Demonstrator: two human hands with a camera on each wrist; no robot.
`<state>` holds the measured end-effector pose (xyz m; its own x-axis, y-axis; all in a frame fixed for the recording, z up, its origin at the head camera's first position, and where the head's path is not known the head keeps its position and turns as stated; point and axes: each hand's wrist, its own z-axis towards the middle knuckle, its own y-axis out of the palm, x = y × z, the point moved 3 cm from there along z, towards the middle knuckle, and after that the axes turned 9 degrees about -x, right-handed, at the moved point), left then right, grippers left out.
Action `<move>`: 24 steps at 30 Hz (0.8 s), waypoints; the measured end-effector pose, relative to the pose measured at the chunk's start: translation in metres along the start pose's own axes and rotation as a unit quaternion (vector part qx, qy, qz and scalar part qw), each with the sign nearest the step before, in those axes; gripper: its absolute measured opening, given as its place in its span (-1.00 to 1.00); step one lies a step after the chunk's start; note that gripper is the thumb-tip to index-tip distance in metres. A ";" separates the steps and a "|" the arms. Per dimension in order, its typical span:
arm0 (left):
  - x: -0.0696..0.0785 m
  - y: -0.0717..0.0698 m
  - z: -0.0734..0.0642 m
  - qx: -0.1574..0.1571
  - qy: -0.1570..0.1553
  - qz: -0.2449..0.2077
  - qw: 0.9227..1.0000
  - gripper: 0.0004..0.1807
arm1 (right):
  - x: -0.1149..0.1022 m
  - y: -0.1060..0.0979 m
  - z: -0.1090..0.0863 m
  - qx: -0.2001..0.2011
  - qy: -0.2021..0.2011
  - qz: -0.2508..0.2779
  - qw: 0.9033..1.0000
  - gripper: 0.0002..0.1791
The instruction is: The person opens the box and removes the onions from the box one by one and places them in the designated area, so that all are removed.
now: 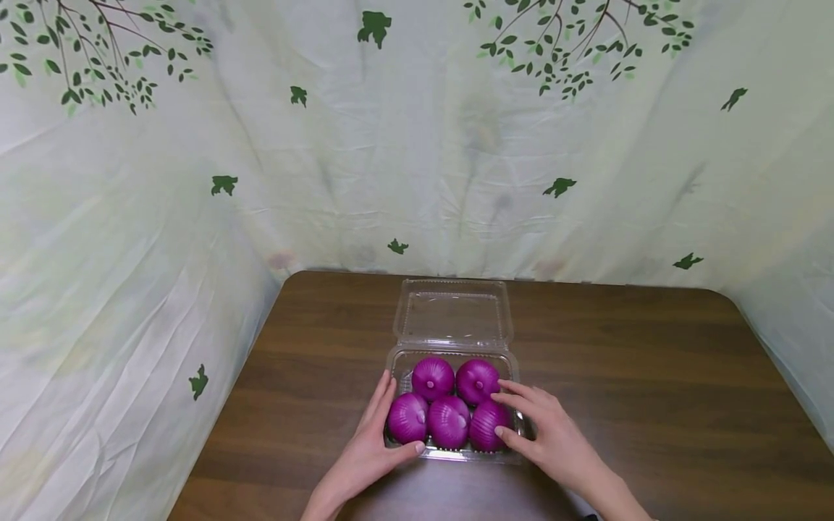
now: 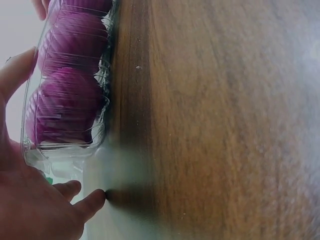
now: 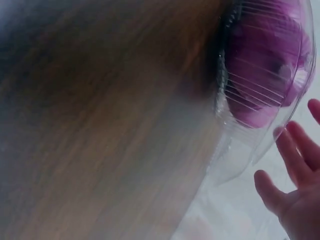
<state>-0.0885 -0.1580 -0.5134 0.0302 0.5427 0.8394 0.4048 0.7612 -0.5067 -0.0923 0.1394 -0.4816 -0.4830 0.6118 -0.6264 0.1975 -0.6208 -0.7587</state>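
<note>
Several red onions [image 1: 449, 422] sit in two rows in a clear plastic clamshell container [image 1: 459, 456], whose lid [image 1: 454, 316] is folded back away from me. My left hand [image 1: 370, 443] rests against the container's front left corner, fingers straight along the side and thumb on the front rim. In the left wrist view, that thumb [image 2: 19, 72] touches the rim beside an onion [image 2: 67, 105]. Over the right side my right hand [image 1: 554, 433] is spread, its thumb and fingertips at the front right onion [image 1: 489, 425] and the one behind it. The right wrist view is blurred.
The container stands on a brown wooden table [image 1: 625, 376]. Behind and beside the table hangs a pale cloth [image 1: 417, 166] printed with leaves and branches. The folded-back lid reaches nearly to the table's far edge.
</note>
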 end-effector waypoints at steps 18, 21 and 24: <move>0.000 0.000 0.001 -0.001 0.003 -0.008 1.000 0.20 | -0.006 0.014 0.004 0.043 -0.062 -0.128 0.989 -0.30; 0.000 0.001 0.001 -0.002 0.002 -0.010 1.000 0.20 | -0.008 0.015 0.005 0.048 -0.054 -0.151 0.986 -0.28; -0.001 0.001 0.001 -0.003 0.001 -0.012 1.000 0.20 | -0.010 0.016 0.007 0.043 -0.044 -0.159 0.985 -0.28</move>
<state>-0.0895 -0.1575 -0.5148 0.0220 0.5234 0.8518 0.4113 0.7719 -0.4848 -0.0902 0.1201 -0.4865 -0.5824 0.7390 -0.3387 -0.0471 -0.4466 -0.8935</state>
